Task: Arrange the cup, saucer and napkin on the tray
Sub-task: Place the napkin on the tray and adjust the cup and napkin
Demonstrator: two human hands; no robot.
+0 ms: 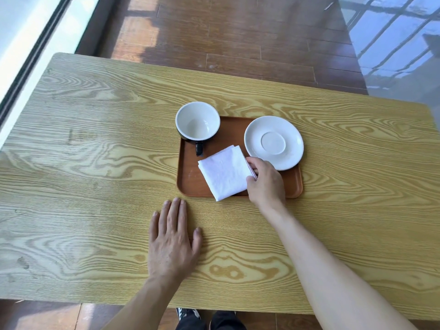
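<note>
The tray [190, 177] lies on the table [95, 139], right of the frame's centre. The cup [197, 121] stands in its upper left corner, the saucer [273, 142] at its upper right, overhanging the rim, and the napkin [225, 172] between and below them, its lower corner over the tray's lower edge. The right hand [265, 181] touches the napkin's right edge; the left hand [172, 239] lies flat on the table, below the tray's lower left corner.

Single head view — looks forward, steeply down over table [95, 139], near edge close.

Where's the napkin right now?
The folded white napkin lies on the brown tray, near its front edge, between the cup and saucer, pinched by the right hand.
</note>
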